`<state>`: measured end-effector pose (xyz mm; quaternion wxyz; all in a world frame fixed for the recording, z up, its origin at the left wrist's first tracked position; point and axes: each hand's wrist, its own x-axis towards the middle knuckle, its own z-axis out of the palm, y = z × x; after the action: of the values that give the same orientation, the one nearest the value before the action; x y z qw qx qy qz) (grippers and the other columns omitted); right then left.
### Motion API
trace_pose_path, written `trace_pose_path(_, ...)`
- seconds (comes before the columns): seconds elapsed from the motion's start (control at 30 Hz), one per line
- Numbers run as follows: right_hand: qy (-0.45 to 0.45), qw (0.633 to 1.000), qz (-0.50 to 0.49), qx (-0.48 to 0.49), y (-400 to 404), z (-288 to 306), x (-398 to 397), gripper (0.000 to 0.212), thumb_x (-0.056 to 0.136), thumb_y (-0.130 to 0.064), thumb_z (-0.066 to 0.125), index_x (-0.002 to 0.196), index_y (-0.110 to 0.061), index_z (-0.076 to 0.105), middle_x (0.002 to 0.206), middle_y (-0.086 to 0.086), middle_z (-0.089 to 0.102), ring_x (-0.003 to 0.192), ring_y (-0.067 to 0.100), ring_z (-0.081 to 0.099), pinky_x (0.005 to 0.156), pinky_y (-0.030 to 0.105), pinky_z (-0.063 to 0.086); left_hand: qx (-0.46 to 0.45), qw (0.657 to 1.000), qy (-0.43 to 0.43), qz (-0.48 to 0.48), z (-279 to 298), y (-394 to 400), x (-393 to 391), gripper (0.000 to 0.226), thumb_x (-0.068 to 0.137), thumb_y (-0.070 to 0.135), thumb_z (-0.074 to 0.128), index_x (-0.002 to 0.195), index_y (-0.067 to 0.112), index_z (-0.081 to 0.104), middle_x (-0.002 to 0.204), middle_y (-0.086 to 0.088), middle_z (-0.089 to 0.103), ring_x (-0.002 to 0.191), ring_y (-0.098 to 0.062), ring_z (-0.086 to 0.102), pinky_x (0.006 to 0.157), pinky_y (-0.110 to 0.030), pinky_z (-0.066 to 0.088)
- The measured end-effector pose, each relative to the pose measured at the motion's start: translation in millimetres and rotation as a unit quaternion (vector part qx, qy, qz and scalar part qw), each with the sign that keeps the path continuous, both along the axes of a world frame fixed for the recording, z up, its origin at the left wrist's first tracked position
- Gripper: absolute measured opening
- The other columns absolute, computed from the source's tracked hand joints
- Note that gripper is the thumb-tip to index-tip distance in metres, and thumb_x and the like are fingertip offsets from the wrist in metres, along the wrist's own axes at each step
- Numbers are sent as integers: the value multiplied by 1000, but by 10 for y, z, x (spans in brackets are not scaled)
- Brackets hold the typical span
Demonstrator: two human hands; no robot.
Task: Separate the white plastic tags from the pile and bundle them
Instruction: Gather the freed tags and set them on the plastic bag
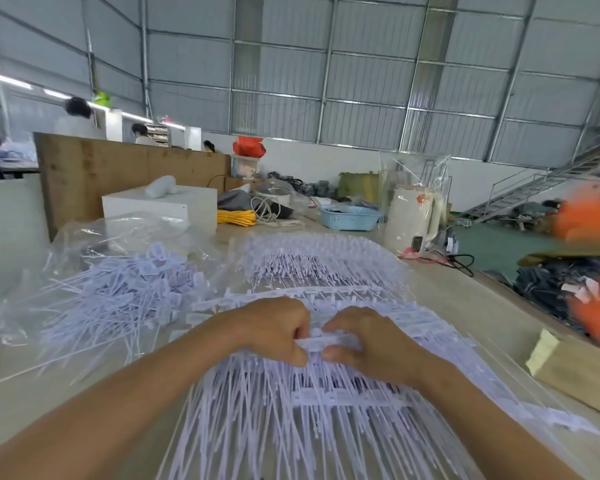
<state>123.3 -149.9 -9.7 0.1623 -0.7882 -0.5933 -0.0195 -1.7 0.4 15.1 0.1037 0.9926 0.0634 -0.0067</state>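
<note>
Left hand (278,327) and right hand (364,337) meet at frame centre, fingers curled, both pinching one white strip (323,342) of joined tags between them. Strip sits on top of a fanned sheet of tags (291,420) whose thin tails run toward 6 o'clock over the worktop (471,306). Loose pile (118,296) of separated tags at 9 o'clock, partly on a clear bag (94,233). Second fanned sheet (312,261) at 12 o'clock, just beyond the hands. Further out toward 12: yellow cord (236,217), blue basket (350,218), white kettle (413,216) at 1 o'clock. Wood block (575,372) at 3 o'clock on worktop edge. Image motion-blurred; individual tag count not readable
</note>
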Motion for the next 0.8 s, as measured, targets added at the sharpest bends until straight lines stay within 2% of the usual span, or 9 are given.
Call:
trace_pose_path(0.1, -7, 1000, 7, 26, 2, 10, -36, 18, 85, -41, 63, 94, -28, 55, 97, -8, 55, 91, 14, 49, 81, 33, 42, -60, 998, 6, 7, 35, 52, -84, 19, 82, 25, 67, 91, 22, 51, 86, 3, 53, 73, -12, 49, 64, -27, 39)
trace_pose_path(0.23, 32, 995, 0, 92, -70, 202, -121, 17, 81, -25, 67, 86, -22, 51, 85, 0, 60, 75, 17, 55, 68, 33, 46, -119, 993, 17, 10, 227, 204, -282, 22, 81, 36, 73, 90, 26, 55, 85, 8, 58, 74, -9, 53, 70, -26, 43)
trace_pose_path(0.37, 81, 978, -6, 192, -245, 644, -250, 21, 74, -13, 73, 75, -23, 54, 65, -6, 60, 46, 0, 46, 47, 16, 39, -288, 955, -65, -28, 529, 400, -575, 33, 71, 32, 75, 96, 15, 63, 88, 3, 68, 83, -13, 65, 78, -25, 52)
trace_pose_path(0.47, 104, 965, -14, 242, -419, 953, -344, 17, 69, -14, 74, 75, -20, 59, 66, -7, 64, 43, -2, 50, 41, 12, 39, -284, 954, -87, -28, 717, 571, -762, 33, 67, 26, 79, 96, 17, 65, 85, -4, 70, 73, -13, 66, 61, -19, 49)
trace_pose_path(0.53, 59, 966, -36, 249, -549, 1115, -335, 15, 63, -28, 70, 73, -25, 59, 65, -12, 63, 48, 2, 52, 48, 20, 43, -300, 948, -104, -34, 748, 619, -802, 29, 71, 24, 76, 97, 18, 66, 76, -9, 70, 64, -16, 66, 54, -19, 47)
trace_pose_path(0.6, -38, 980, -72, 184, -618, 1213, -236, 15, 62, -41, 64, 72, -34, 56, 64, -18, 59, 51, 4, 48, 51, 28, 39, -376, 911, -162, -41, 701, 604, -752, 19, 74, 26, 71, 92, 21, 71, 68, -11, 68, 58, -19, 65, 56, -22, 51)
trace_pose_path(0.67, -116, 983, -112, 92, -575, 1192, -80, 15, 70, -47, 63, 77, -39, 53, 64, -18, 53, 59, -2, 47, 55, 26, 36, -403, 891, -205, -27, 579, 556, -591, 12, 77, 26, 69, 88, 22, 71, 64, -8, 68, 56, -17, 65, 55, -22, 52)
trace_pose_path(0.73, -148, 978, -147, -2, -464, 1053, 121, 17, 81, -48, 61, 93, -38, 54, 85, -19, 54, 76, 5, 51, 66, 25, 38, -338, 918, -206, 14, 375, 490, -361, 9, 87, 16, 64, 96, 15, 66, 62, -3, 69, 56, -11, 65, 52, -18, 49)
trace_pose_path(0.8, -134, 971, -166, -112, -332, 805, 304, 32, 89, -44, 58, 116, -27, 55, 115, -4, 57, 100, 15, 51, 82, 27, 40, -303, 931, -196, 59, 78, 425, -152, 8, 91, 10, 60, 98, 11, 64, 64, 0, 69, 56, -7, 63, 52, -18, 47)
